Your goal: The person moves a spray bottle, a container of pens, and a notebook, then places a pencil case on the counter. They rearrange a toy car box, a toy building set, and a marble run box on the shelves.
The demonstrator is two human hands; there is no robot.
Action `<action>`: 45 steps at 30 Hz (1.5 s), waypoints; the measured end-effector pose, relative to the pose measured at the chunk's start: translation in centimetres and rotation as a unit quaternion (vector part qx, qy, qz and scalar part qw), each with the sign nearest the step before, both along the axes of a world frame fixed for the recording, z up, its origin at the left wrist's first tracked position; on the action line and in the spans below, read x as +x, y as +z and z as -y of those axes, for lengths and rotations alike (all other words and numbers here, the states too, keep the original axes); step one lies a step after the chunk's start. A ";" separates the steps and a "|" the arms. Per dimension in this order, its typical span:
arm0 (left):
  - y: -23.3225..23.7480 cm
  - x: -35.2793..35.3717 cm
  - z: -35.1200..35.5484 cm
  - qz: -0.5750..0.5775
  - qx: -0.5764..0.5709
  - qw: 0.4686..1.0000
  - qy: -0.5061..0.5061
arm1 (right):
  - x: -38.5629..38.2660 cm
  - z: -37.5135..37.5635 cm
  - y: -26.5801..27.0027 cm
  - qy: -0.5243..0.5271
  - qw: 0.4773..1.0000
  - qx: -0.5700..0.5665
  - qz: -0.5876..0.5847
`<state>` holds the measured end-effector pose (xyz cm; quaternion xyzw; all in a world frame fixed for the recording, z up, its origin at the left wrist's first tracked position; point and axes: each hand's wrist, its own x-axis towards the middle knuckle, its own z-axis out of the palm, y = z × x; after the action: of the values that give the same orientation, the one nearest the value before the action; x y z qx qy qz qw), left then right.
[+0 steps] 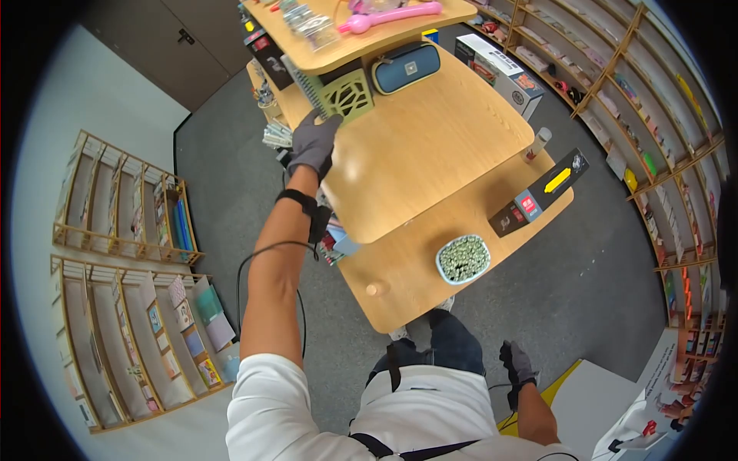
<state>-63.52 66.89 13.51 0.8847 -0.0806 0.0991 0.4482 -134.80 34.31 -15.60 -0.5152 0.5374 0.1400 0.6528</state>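
My left hand point(314, 144), in a grey glove, reaches to the left edge of the middle wooden shelf point(430, 146). Its fingertips are at the lower corner of a green openwork holder point(347, 96); whether they grip it is not clear. Behind the holder stands a spiral notebook point(305, 83), and to its right lies a blue zipped case point(407, 67). My right hand point(517, 363), gloved in dark grey, hangs low beside my body, away from the shelves, its fingers partly bent and nothing visible in them.
On the lower shelf point(419, 261) are a patterned bowl point(463, 259), a black box point(538, 192) and a small wooden knob point(374, 290). The top shelf point(369, 46) holds a pink toy point(392, 17). A cable hangs by my left forearm. Wall racks point(127, 238) stand at both sides.
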 end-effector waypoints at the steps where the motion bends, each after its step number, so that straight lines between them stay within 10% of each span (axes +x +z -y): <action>1: 0.0 1.9 0.5 -0.060 -0.008 0.998 0.004 | -0.9 0.3 -0.7 -0.017 1.000 0.006 -0.005; 7: -1.9 9.0 1.6 -0.045 0.169 0.984 0.045 | -6.0 2.9 -2.8 -0.062 0.996 0.020 -0.061; 14: -2.6 7.5 2.1 -0.056 -0.078 0.995 0.023 | -6.0 6.4 -3.8 -0.043 0.992 0.041 -0.109; 28: -3.4 4.9 -0.3 -0.091 -0.072 0.993 0.027 | 6.9 14.2 -5.2 -0.001 1.000 -0.015 0.026; 45: -2.9 5.7 3.1 -0.033 -0.123 0.990 0.068 | 5.6 11.8 -4.9 0.035 0.999 -0.021 0.035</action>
<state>-57.84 63.74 10.64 0.8292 0.0076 0.1090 0.5482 -129.16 22.55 -20.54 -0.5520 0.4983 0.1334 0.6551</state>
